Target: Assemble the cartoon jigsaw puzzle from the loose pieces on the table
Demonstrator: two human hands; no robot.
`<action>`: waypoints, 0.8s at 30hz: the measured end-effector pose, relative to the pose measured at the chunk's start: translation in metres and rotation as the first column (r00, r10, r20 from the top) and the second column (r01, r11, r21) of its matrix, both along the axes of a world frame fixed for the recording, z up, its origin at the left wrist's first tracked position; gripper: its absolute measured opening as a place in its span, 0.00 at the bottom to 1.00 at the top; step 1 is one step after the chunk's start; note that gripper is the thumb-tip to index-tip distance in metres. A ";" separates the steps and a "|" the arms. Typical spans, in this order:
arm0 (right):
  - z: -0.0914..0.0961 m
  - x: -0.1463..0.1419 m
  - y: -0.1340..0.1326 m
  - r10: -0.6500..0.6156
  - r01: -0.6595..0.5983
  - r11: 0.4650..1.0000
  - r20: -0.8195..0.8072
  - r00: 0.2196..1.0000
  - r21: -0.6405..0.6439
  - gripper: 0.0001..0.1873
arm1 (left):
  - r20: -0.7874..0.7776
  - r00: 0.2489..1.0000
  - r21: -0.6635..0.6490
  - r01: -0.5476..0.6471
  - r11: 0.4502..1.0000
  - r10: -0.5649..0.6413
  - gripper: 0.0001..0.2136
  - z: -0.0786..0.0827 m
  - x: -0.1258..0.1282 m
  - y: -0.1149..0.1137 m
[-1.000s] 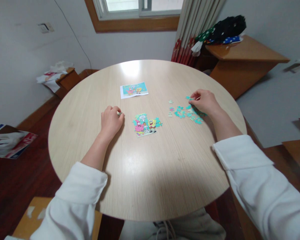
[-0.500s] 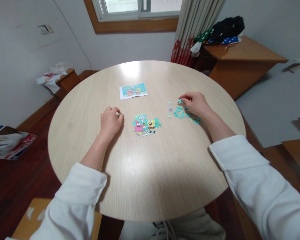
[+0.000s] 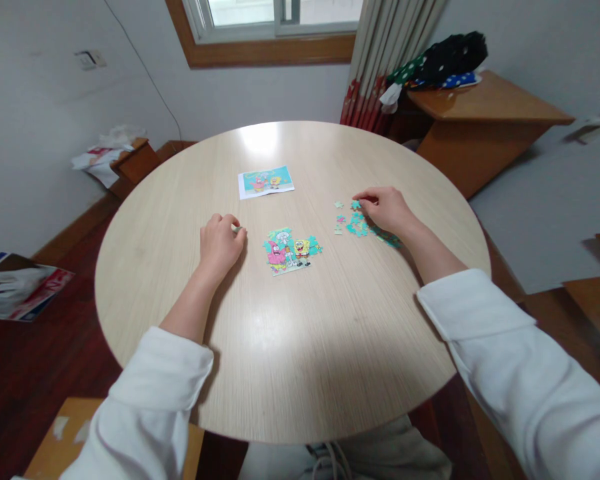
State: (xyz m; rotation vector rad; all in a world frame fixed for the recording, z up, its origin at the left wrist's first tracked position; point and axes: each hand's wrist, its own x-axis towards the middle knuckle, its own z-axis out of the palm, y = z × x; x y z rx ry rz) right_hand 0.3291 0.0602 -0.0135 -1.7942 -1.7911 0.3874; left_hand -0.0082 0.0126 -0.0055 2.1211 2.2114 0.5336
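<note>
My left hand [image 3: 221, 241] rests on the table left of the partly joined jigsaw puzzle [image 3: 291, 253], its fingers curled around a small pale puzzle piece [image 3: 237, 229]. The joined part shows cartoon figures, one pink and one yellow, on teal. To the right, my right hand [image 3: 387, 208] pinches a teal puzzle piece [image 3: 355, 205] at the tabletop. Loose teal pieces [image 3: 358, 225] lie under and beside that hand, some of them covered by it. A pink-and-teal piece [image 3: 341, 219] and pale pieces lie just left of the pile.
A printed reference picture [image 3: 266, 182] lies on the far part of the round table [image 3: 290, 360]. Beyond the table at right, a wooden cabinet [image 3: 495, 100] carries dark cloth items. A wooden stool [image 3: 63, 433] stands at lower left.
My right hand has shifted slightly left, and the teal piece at its fingertips has moved with it. The left hand and the joined puzzle stay put.
</note>
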 end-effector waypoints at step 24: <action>-0.005 0.008 0.006 -0.028 0.028 1.000 -0.015 0.999 0.013 0.11 | 0.004 1.000 -0.009 0.009 1.000 -0.009 0.10 0.000 0.000 0.000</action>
